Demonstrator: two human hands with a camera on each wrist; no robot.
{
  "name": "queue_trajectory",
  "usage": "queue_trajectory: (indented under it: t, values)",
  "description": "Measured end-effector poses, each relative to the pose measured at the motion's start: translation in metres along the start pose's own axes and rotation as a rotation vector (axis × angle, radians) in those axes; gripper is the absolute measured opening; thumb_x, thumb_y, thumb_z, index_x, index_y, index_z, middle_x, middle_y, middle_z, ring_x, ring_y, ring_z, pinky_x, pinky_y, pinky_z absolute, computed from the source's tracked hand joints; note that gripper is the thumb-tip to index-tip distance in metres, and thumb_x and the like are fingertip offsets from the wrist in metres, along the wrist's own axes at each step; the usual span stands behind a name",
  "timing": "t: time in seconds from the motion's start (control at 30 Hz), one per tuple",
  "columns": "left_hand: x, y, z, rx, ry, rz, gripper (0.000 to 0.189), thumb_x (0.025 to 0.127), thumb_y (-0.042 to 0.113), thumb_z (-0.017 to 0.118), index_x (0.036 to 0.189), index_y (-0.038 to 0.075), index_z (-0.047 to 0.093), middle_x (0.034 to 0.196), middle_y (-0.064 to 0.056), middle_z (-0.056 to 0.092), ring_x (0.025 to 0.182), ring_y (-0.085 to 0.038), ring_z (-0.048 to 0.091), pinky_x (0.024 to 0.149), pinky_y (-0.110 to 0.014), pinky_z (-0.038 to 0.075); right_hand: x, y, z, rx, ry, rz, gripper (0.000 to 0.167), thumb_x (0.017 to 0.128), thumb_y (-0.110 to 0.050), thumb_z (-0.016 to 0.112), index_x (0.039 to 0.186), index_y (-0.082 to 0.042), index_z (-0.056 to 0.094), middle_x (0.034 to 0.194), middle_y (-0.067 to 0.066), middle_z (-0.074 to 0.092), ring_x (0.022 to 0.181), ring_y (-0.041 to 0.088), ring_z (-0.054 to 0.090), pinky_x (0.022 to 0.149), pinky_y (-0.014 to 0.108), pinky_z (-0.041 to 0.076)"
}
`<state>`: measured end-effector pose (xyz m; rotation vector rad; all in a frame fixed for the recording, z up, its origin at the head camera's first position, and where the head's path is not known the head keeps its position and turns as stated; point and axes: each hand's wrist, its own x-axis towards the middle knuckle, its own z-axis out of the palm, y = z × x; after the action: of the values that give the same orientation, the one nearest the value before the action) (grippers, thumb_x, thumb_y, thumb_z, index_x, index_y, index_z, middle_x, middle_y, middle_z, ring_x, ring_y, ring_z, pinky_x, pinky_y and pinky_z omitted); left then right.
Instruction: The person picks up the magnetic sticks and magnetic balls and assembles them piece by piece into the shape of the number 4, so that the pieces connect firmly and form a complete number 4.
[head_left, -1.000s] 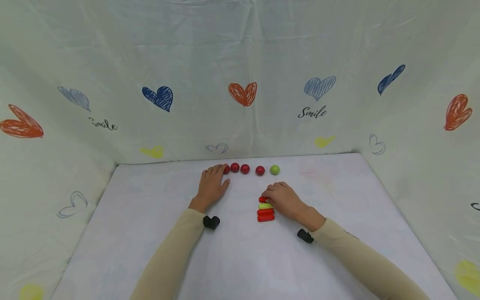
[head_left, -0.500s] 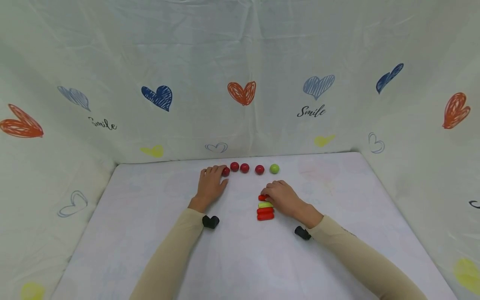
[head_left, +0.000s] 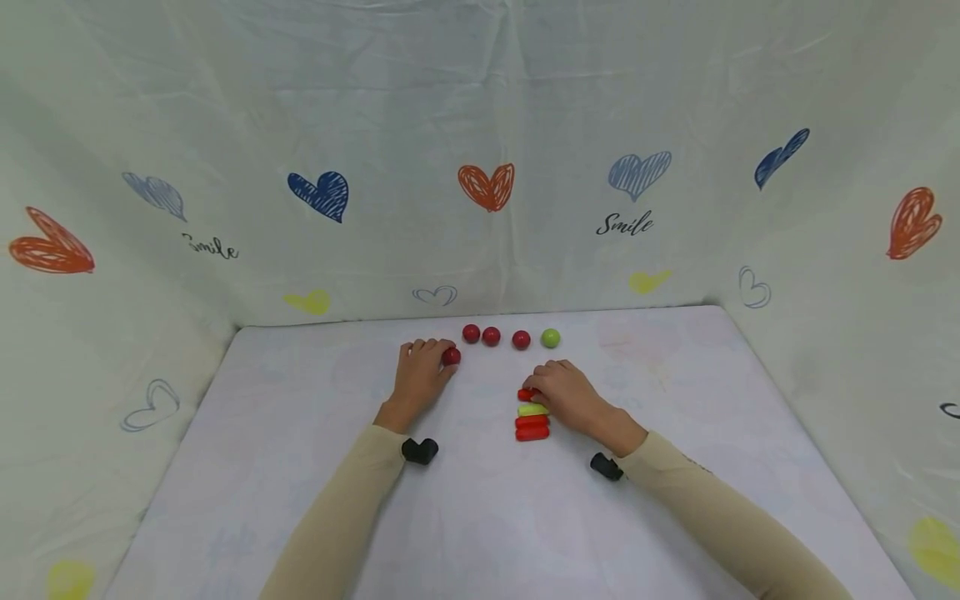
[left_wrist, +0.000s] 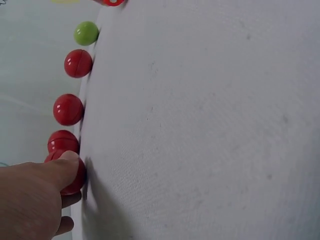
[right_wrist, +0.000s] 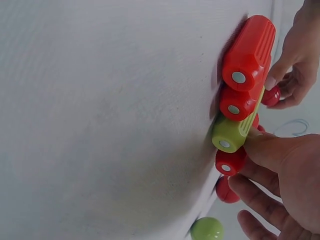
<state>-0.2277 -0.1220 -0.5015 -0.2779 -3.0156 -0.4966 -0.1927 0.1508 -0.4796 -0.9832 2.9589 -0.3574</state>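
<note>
My left hand pinches a red ball between thumb and fingers, just in front of the left end of a row of balls. In the left wrist view, the thumb lies over the held ball. To the right, my right hand holds the farthest red magnetic rod of a stack of rods laid side by side. Its thumb and fingers are around the rod, partly hiding it. Nearer me come a yellow-green rod and two red rods, each with a silver disc on its end.
Along the back of the white table stand three red balls and, at the right, a green ball. A white curtain printed with hearts rises behind and at both sides. Black devices sit at both wrists.
My left hand has drawn its red ball toward me, out of the back row. The right hand stays almost still on the far red rod.
</note>
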Motion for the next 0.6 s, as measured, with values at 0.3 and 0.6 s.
queue_trajectory:
  t: [0.3, 0.6]
  values:
    - [-0.019, 0.003, -0.003, -0.025, 0.022, 0.019, 0.040, 0.097, 0.023, 0.080, 0.134, 0.011, 0.069, 0.124, -0.010, 0.074, 0.119, -0.032, 0.060, 0.115, -0.055, 0.037, 0.004, 0.000, -0.002, -0.013, 0.033, -0.002, 0.024, 0.092, -0.011, 0.083, 0.115, -0.010, 0.079, 0.103, 0.004, 0.076, 0.101, 0.023, 0.066, 0.101, 0.045, 0.053]
    - [-0.040, 0.008, -0.005, -0.047, 0.032, 0.051, 0.040, 0.094, 0.021, 0.083, 0.131, 0.011, 0.071, 0.118, -0.008, 0.075, 0.115, -0.029, 0.061, 0.112, -0.053, 0.039, 0.011, -0.007, -0.003, -0.002, 0.031, -0.014, 0.024, 0.093, -0.010, 0.082, 0.117, -0.012, 0.079, 0.106, 0.002, 0.076, 0.104, 0.023, 0.066, 0.101, 0.045, 0.052]
